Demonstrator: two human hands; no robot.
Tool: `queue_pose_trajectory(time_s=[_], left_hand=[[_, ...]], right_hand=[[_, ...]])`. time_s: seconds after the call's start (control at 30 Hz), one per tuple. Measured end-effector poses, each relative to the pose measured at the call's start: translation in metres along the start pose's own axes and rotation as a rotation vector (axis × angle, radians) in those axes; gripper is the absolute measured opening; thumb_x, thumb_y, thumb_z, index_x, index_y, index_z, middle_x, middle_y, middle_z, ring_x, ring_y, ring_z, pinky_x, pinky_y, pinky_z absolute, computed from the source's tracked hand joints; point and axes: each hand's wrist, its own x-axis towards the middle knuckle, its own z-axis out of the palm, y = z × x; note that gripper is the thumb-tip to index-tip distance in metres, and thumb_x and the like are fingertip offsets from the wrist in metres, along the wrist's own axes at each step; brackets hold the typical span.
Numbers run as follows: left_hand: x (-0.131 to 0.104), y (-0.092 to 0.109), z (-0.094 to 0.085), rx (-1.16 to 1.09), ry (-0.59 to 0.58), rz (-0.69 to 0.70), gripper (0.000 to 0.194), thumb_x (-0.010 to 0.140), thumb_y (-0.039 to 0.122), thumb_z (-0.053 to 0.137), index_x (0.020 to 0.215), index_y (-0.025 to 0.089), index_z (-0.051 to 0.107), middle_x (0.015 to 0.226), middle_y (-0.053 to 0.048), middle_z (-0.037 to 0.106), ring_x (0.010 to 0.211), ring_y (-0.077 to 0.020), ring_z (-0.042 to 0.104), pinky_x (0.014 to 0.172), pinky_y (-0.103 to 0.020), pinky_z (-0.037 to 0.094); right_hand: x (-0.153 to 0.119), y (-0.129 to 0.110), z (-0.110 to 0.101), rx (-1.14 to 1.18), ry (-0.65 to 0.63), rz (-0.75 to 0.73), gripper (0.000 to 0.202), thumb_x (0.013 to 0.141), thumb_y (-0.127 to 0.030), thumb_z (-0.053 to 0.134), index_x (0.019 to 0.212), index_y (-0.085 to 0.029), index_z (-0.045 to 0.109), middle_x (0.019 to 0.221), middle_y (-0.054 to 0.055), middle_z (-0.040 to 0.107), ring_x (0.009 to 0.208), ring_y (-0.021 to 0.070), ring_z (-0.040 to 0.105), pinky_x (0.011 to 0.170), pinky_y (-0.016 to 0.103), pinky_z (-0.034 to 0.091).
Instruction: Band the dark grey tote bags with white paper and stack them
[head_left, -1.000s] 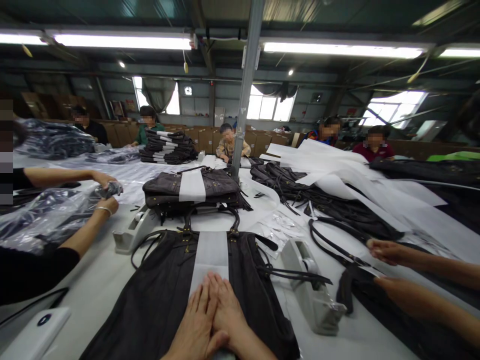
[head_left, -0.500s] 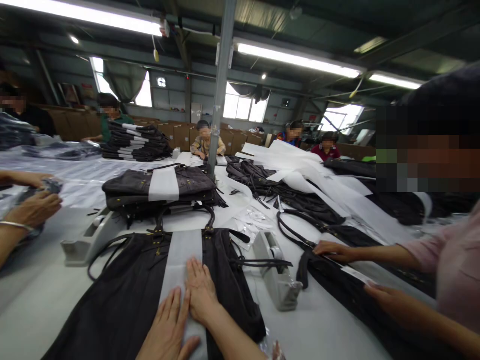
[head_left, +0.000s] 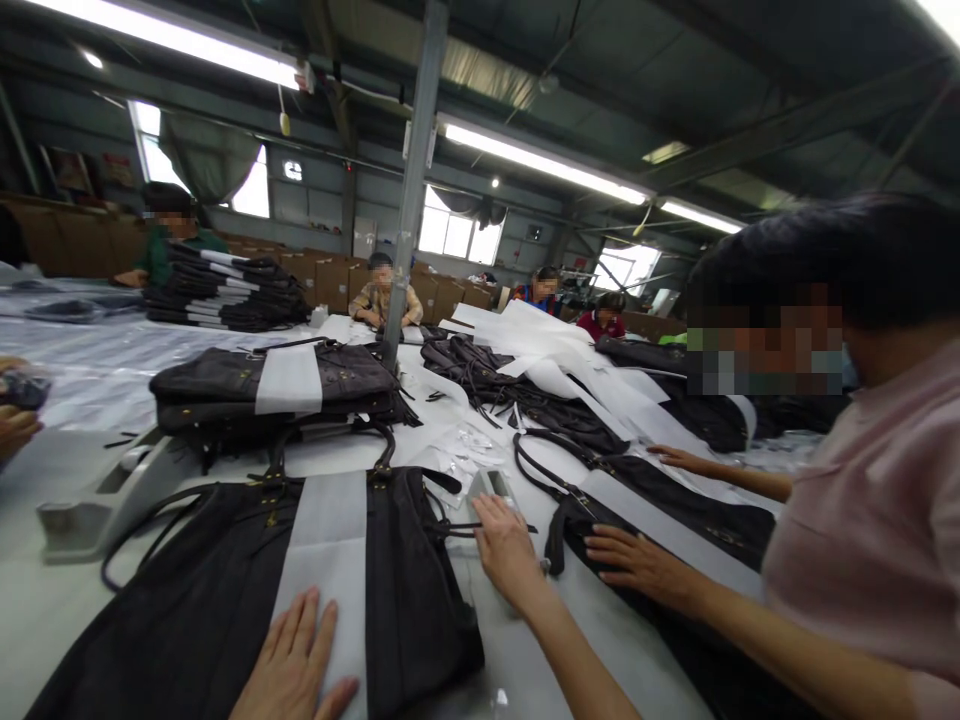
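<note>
A black handbag lies flat on the table in front of me, its handles pointing away. Down its middle runs a strip of white wrapping paper. My left hand rests on the strip's near part, fingers stretched and the thumb apart. To the right of the bag, my right hand is over a grey tape dispenser, covering most of it. Its fingers are extended, with no held thing visible; whether they touch the tape is hidden.
A co-worker in a pink top has both hands at another black bag on the right. Behind my bag are stacked bags with a paper band. Another tape dispenser stands left. White paper sheets lie farther back.
My right hand has left the paper strip and moved right to the tape dispenser. My left hand stays on the strip. The view has turned right; the co-worker's hands have moved on their bag.
</note>
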Motion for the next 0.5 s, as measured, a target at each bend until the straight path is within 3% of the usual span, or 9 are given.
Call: queue_pose_trajectory(time_s=[0.1, 0.17, 0.27, 0.37, 0.43, 0.5], left_hand=[[0.002, -0.002, 0.005, -0.001, 0.014, -0.015, 0.079, 0.079, 0.072, 0.037, 0.133, 0.015, 0.048, 0.141, -0.02, 0.037, 0.132, -0.0372, 0.035, 0.105, -0.05, 0.032], [0.004, -0.006, 0.01, -0.006, 0.024, -0.009, 0.077, 0.079, 0.072, 0.04, 0.131, 0.017, 0.051, 0.139, -0.019, 0.041, 0.129, -0.0372, 0.04, 0.103, -0.049, 0.036], [0.007, -0.01, 0.015, -0.008, 0.016, 0.015, 0.075, 0.079, 0.071, 0.04, 0.13, 0.018, 0.052, 0.138, -0.018, 0.043, 0.128, -0.0366, 0.042, 0.101, -0.049, 0.039], [0.007, -0.007, 0.008, 0.004, -0.034, -0.011, 0.079, 0.078, 0.074, 0.038, 0.131, 0.017, 0.049, 0.14, -0.019, 0.04, 0.129, -0.0371, 0.039, 0.103, -0.05, 0.036], [0.006, -0.003, 0.002, 0.008, -0.085, -0.039, 0.083, 0.076, 0.076, 0.036, 0.132, 0.016, 0.048, 0.141, -0.02, 0.037, 0.131, -0.0376, 0.037, 0.104, -0.052, 0.034], [0.004, 0.001, -0.003, 0.009, -0.112, -0.049, 0.085, 0.076, 0.077, 0.034, 0.133, 0.014, 0.046, 0.142, -0.022, 0.034, 0.133, -0.0374, 0.033, 0.106, -0.052, 0.031]], right_hand=[[0.007, 0.023, 0.004, -0.212, -0.164, -0.062, 0.059, 0.075, -0.007, 0.047, 0.133, -0.015, 0.046, 0.138, 0.012, 0.048, 0.135, 0.0289, 0.028, 0.109, 0.059, 0.013], [0.009, 0.018, 0.01, -0.256, -0.207, -0.117, 0.048, 0.075, -0.005, 0.044, 0.119, -0.019, 0.059, 0.121, 0.01, 0.061, 0.129, 0.0263, 0.038, 0.111, 0.056, 0.01], [-0.001, -0.004, 0.018, -0.258, -0.202, -0.125, 0.039, 0.08, -0.005, 0.04, 0.101, -0.023, 0.068, 0.098, 0.008, 0.068, 0.108, 0.0232, 0.055, 0.108, 0.047, 0.027], [-0.035, -0.021, 0.025, -0.267, -0.233, -0.022, 0.042, 0.079, -0.001, 0.038, 0.108, -0.017, 0.064, 0.098, 0.013, 0.068, 0.089, 0.0263, 0.063, 0.081, 0.042, 0.049], [-0.065, -0.02, 0.025, -0.273, -0.291, 0.042, 0.039, 0.078, -0.003, 0.042, 0.106, -0.014, 0.065, 0.095, 0.015, 0.068, 0.081, 0.0288, 0.066, 0.068, 0.04, 0.051], [-0.09, -0.01, 0.014, -0.216, -0.372, 0.066, 0.022, 0.077, -0.013, 0.053, 0.089, -0.017, 0.071, 0.082, 0.012, 0.07, 0.073, 0.0282, 0.066, 0.063, 0.036, 0.05]])
